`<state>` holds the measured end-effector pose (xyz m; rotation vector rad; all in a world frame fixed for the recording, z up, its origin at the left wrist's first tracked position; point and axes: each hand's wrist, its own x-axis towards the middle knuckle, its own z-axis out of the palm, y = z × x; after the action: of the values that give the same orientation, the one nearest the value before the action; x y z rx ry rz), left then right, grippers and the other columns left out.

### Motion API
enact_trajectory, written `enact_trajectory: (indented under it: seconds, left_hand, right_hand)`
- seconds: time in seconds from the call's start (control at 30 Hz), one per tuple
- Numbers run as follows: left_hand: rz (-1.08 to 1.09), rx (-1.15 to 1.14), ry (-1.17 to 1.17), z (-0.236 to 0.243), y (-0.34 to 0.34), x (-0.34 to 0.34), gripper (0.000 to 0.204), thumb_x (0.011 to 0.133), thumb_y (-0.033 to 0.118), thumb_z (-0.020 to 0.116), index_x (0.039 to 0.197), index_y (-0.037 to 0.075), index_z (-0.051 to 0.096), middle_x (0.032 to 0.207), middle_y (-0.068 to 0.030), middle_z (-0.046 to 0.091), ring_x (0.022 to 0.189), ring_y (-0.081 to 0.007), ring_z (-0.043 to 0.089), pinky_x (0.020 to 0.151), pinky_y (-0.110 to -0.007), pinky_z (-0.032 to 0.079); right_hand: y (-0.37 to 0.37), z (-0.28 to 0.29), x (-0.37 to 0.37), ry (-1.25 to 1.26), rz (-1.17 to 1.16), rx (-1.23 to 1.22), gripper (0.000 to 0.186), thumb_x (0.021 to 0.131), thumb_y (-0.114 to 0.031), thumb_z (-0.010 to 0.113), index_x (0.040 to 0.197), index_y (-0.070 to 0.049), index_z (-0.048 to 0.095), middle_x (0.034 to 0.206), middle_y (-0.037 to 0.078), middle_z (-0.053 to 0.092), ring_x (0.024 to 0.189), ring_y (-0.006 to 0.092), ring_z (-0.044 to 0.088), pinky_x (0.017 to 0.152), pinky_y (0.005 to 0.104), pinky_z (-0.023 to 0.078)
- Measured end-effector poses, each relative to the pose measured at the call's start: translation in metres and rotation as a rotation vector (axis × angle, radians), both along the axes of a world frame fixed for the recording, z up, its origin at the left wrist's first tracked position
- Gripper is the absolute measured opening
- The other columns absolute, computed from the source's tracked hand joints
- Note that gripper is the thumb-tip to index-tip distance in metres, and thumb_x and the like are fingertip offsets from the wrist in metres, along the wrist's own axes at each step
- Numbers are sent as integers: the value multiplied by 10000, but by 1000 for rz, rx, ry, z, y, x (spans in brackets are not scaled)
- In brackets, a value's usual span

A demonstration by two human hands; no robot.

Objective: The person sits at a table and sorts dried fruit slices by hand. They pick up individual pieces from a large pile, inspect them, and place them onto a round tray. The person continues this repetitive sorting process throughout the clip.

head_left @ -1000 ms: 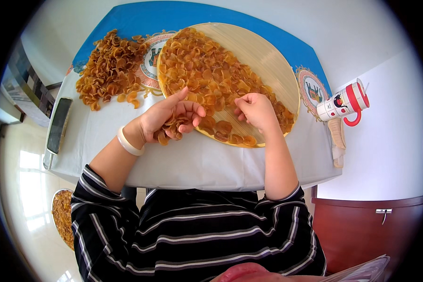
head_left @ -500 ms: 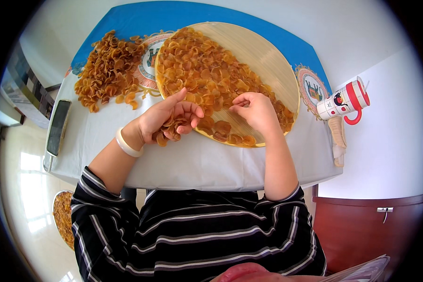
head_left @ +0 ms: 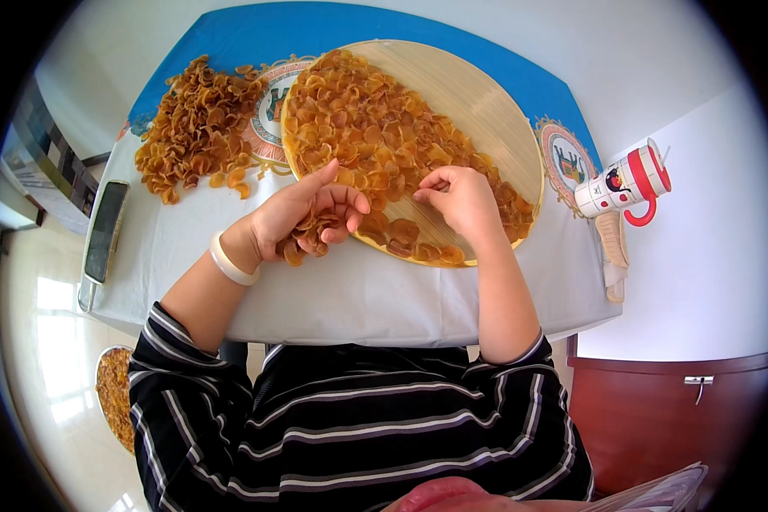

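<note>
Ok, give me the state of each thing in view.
Left hand: cupped around brown slices.
Right hand: curled into a pinch; cannot tell if it holds anything.
Round tray: partly covered in slices, upper right bare.
Slice pile: loosely heaped.
Phone: screen dark.
White-and-red cup: contents not visible.
Floor tray: holding brown pieces, partly hidden.
Cabinet: looks shut.

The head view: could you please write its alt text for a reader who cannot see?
A person's left hand cups brown slices; the right hand is over a round tray, partly covered with similar slices. A heap of slices lies left of it on the table, a phone at left, a red-and-white cup at right.
</note>
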<state>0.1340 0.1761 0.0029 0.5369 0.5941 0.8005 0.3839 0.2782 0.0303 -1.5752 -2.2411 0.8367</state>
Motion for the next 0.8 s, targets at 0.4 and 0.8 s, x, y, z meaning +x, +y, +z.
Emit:
enact_trajectory:
  seconds: [0.4,0.8]
  left_hand:
    - [-7,7,-9,1,-1,0,667,1037,639,296,1083,35,577,881,-38,570,623,-78,406,388,-175,245]
    - [12,-31,-258,-7,0,-11,612,1030,622,359,1057,58,596,819,-46,576,596,-93,450,374,-170,269]
  right_hand:
    - [3,1,6,131,-54,78,144,860,-175,754,930,-50,740,860,79,745,752,180,680,700,326,522]
    - [-57,21,-37,395,550,846,241,796,-136,787,1023,-92,717,1041,35,682,961,236,643,828,371,519]
